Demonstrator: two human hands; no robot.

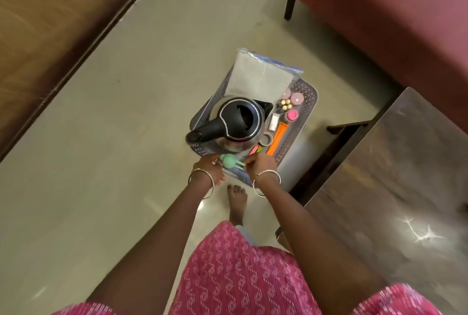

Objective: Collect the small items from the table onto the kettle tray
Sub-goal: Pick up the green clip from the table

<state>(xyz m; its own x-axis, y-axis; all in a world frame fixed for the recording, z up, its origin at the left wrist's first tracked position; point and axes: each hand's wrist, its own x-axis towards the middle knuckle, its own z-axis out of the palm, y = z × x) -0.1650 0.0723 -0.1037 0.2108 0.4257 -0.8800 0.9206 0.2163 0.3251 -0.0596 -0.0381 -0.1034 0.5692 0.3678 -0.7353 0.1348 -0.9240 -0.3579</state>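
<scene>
Standing over a pale floor (121,137), I have a maroon sofa (395,10) ahead on my right, a dark glossy table (395,188) close at my right side and a brown wooden panel (50,23) on my left.

I hold the grey perforated tray (305,102) out in front of me, clear of the table. A clear plastic bag (260,74) lies across its far end and juts past the rim. The kettle (235,122) stands in the middle with its lid open and its black handle pointing to my left.

Small items lie in a row along the tray's right side, beside the kettle:
- two pink-capped jars (292,114) at the far end
- a cluster of gold-topped pieces (286,105) next to them
- an orange packet (278,137) lying lengthwise
- a roll of tape (266,139) touching the kettle's base
- pink and green slips (255,150) at the near end

My left hand (211,165) and right hand (260,164), each with bangles at the wrist, are curled over the tray's near rim and grip it. A mint-green piece (229,161) with thin prongs lies on that near edge between my hands, just in front of the kettle. Its round head touches my left fingers and its prongs reach towards my right fingertips. My bare foot (236,203) shows on the floor below the tray.
</scene>
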